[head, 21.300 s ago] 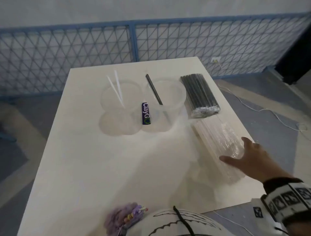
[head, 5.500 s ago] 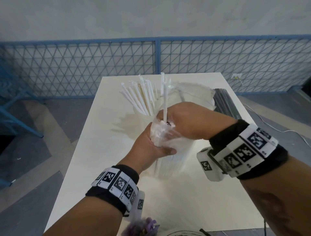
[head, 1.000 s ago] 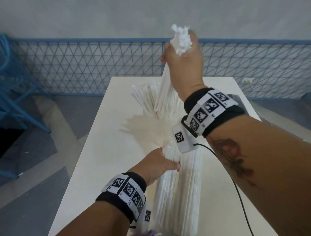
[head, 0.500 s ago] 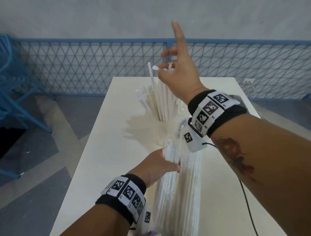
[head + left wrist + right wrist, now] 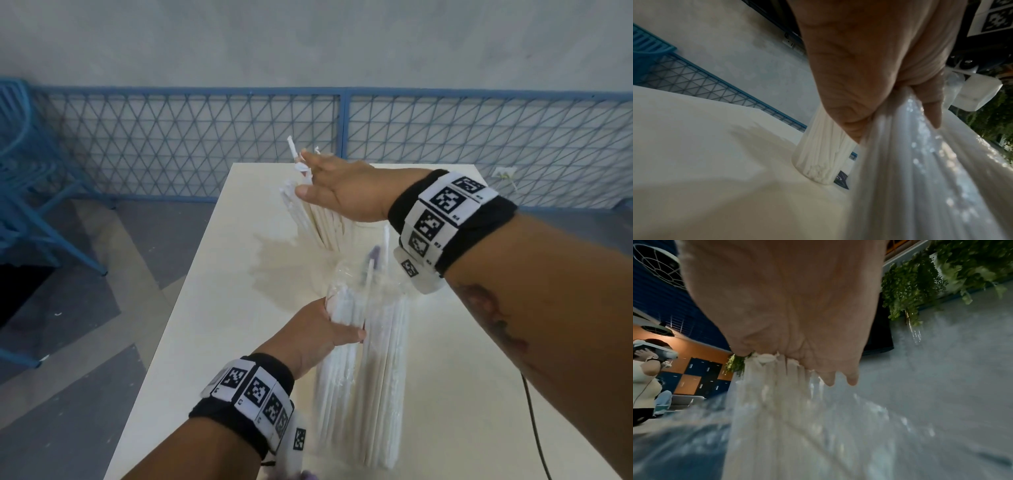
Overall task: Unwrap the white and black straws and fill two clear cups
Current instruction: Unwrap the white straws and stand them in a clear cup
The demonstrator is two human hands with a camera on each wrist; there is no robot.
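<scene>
Left hand (image 5: 329, 329): low over the desk (image 5: 212, 308), forearm reaching forward, fingers curled round the upright plastic pack of white straws (image 5: 363, 377) near its open top.
Right hand (image 5: 342, 192): raised and stretched across over the clear cup (image 5: 818, 155), palm down, fingers (image 5: 851, 378) held loosely apart, resting on the straw tops.
White straws in cup (image 5: 318, 219): standing bunched, at mid-desk behind the pack.

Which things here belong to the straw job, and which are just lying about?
Job: straw pack gripped by left hand; white straws in cup, under right hand.
Lying about: dark packet beside cup; blue chair; cable.
</scene>
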